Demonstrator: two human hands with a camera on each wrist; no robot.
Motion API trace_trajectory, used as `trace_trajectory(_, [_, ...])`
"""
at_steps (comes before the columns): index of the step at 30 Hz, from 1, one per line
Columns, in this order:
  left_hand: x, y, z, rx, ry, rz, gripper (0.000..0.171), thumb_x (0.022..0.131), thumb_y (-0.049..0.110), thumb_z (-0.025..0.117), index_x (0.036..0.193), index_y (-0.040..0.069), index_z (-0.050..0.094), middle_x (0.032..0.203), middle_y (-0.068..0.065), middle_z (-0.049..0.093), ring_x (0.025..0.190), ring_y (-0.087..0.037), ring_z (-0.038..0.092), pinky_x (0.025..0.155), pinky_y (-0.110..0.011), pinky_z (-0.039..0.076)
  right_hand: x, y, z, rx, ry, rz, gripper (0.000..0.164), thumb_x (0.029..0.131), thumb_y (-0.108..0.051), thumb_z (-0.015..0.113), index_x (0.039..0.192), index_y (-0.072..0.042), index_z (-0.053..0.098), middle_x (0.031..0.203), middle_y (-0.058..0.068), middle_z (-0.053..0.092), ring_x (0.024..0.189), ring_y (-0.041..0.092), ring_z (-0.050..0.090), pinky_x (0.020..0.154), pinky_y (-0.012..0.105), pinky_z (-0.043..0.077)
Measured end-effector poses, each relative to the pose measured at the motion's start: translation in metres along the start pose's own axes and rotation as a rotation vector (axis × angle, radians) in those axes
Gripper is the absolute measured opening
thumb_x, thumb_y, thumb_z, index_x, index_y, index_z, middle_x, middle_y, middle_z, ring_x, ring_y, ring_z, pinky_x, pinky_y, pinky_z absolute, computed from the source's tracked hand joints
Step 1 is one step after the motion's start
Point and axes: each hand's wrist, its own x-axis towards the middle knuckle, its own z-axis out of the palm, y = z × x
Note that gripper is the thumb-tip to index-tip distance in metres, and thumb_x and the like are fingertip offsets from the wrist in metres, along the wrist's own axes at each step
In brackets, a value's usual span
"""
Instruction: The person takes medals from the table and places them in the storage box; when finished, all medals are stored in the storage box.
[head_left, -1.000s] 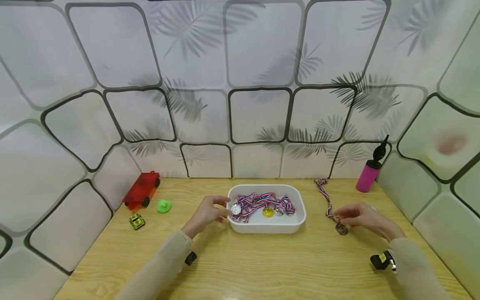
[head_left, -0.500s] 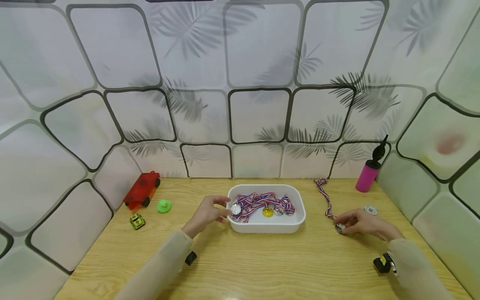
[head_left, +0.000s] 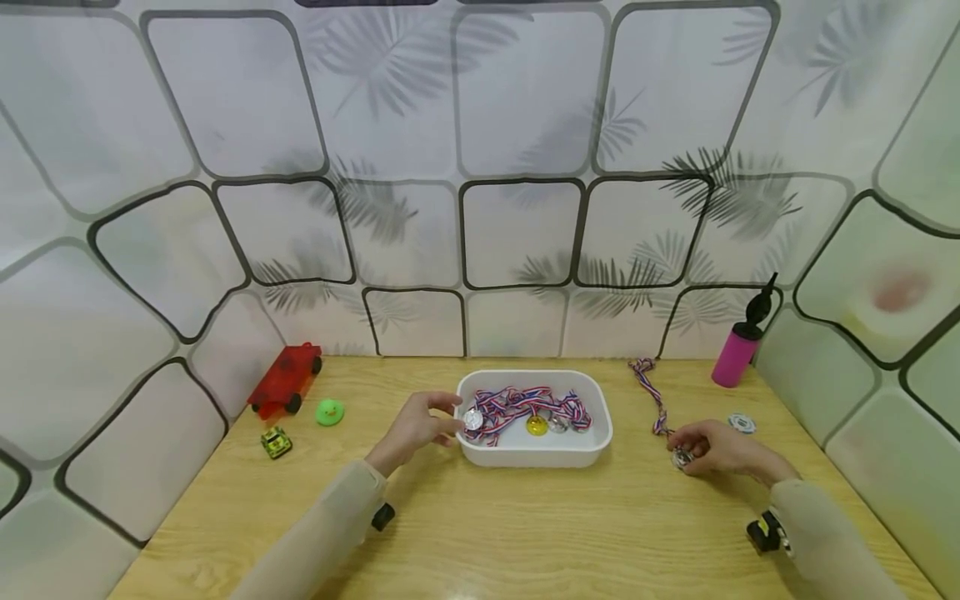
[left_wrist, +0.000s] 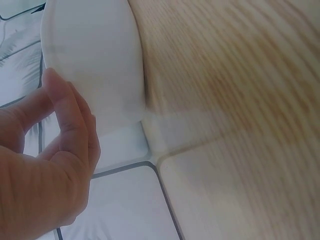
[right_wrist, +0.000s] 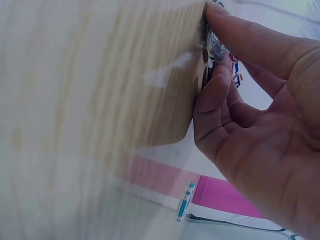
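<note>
My left hand (head_left: 420, 427) holds the left end of a white plastic tub (head_left: 534, 457), with its fingertips at the rim. The left wrist view shows the fingers bent against the tub's end wall (left_wrist: 95, 60). Inside the tub lie a gold medal (head_left: 536, 426), silver-coloured medals and their red, white and blue ribbons (head_left: 517, 402). Over to the right, my right hand (head_left: 723, 450) pinches a silver-coloured medal (head_left: 682, 457) by its edge between thumb and fingers, low over the table. That medal's twisted ribbon (head_left: 649, 392) trails away toward the back wall.
A poker chip (head_left: 742, 423) lies behind the right hand, near a pink hand pump (head_left: 735, 358). On the left are a red toy car (head_left: 287, 379), a small yellow-green car (head_left: 276, 442) and a green duck (head_left: 329, 412). Patterned walls enclose the wooden table (head_left: 480, 533).
My right hand's fingertips have come onto the medal and now pinch it; the medal's face looks brighter. The poker chip, mostly covered earlier, is in full sight. The left hand stays put.
</note>
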Motion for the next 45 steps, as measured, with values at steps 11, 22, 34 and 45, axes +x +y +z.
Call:
trace_trajectory(11, [-0.002,0.0,0.0,-0.014,-0.003,0.029,0.044,0.082,-0.006,0.072,0.124,-0.007,0.061,0.107,-0.022,0.061,0.062,-0.014,0.062,0.057,-0.031,0.059,0.002,0.002,0.004,0.014,0.006,-0.048,0.03,0.087,-0.011,0.072,0.114,0.001,0.065,0.106,0.009,0.069,0.081,-0.002,0.052,0.069,0.019,0.047])
trace_trajectory(22, [-0.002,0.0,0.004,0.01,0.009,0.001,0.044,0.081,-0.007,0.072,0.124,-0.006,0.062,0.11,-0.024,0.061,0.063,-0.015,0.061,0.061,-0.035,0.061,0.007,-0.003,0.006,0.285,-0.034,0.007,0.042,0.096,-0.018,0.063,0.129,0.008,0.055,0.115,0.008,0.069,0.088,0.004,0.063,0.071,0.026,0.056])
trace_trajectory(34, [-0.004,0.005,0.001,0.003,0.003,0.016,0.043,0.083,-0.007,0.07,0.126,-0.007,0.061,0.113,-0.025,0.06,0.066,-0.016,0.063,0.06,-0.032,0.06,0.022,-0.023,-0.006,0.581,0.105,-0.029,0.045,0.1,-0.013,0.056,0.142,-0.002,0.048,0.121,-0.013,0.067,0.097,0.001,0.062,0.082,0.025,0.056])
trace_trajectory(45, [-0.005,0.007,0.0,0.002,0.001,-0.001,0.044,0.083,-0.007,0.07,0.126,-0.006,0.06,0.111,-0.023,0.06,0.067,-0.017,0.063,0.061,-0.032,0.06,0.035,-0.054,-0.034,0.696,0.22,-0.225,0.053,0.099,-0.003,0.054,0.149,-0.001,0.038,0.133,-0.016,0.058,0.102,0.001,0.063,0.081,0.021,0.056])
